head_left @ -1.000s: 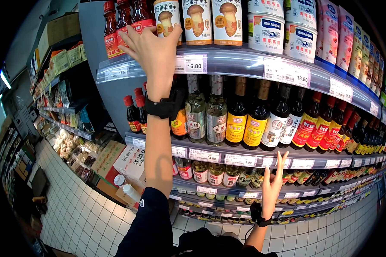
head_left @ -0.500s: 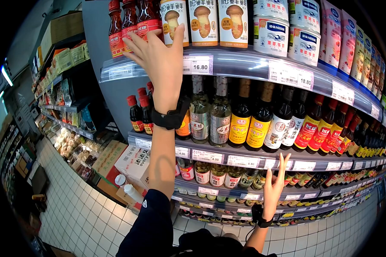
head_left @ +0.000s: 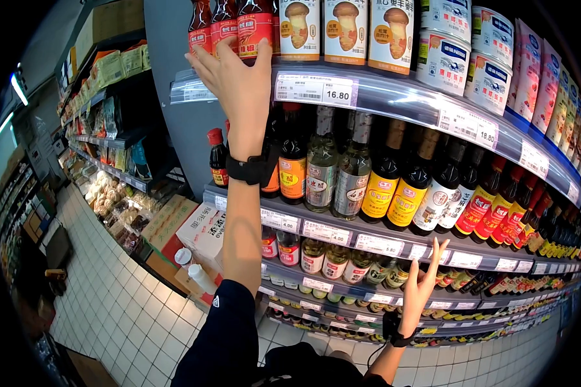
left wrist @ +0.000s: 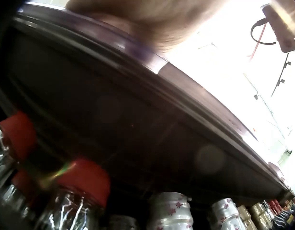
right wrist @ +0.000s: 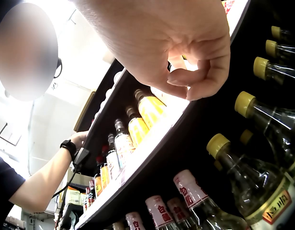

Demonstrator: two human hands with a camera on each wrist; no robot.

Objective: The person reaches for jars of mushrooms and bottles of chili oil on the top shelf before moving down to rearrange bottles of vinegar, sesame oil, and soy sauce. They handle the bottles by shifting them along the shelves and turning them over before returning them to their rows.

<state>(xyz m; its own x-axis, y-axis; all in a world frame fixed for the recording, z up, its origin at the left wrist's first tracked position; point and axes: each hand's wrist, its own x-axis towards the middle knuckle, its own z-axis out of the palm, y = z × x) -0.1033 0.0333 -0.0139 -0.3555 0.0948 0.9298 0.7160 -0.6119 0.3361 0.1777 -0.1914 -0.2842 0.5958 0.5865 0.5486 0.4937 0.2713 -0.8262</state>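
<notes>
My left hand (head_left: 239,84) reaches up to the top shelf with fingers spread. Thumb and fingertips overlap the lower part of a red-labelled bottle (head_left: 255,32) there, the front one of several. To its right stand cartons (head_left: 299,29) printed with a mushroom. The left wrist view catches only a blurred part of this hand (left wrist: 157,19) above the shelf edge. Lower down, my right hand (head_left: 419,293) hangs before a shelf edge, holding nothing. In the right wrist view that hand (right wrist: 185,52) has loosely bent fingers, near yellow-capped bottles (right wrist: 248,177).
Price tags line the top shelf edge (head_left: 394,106). Below it stand dark yellow-labelled bottles (head_left: 407,200) and clear bottles (head_left: 319,184), close together. White cans (head_left: 442,61) are stacked at upper right. Boxes (head_left: 200,229) and a white bottle (head_left: 202,278) stand at left.
My left hand has shifted left along the top shelf, from before a mushroom carton to the red-labelled bottles. The head view has turned left. My right hand stays low and raised before the shelves.
</notes>
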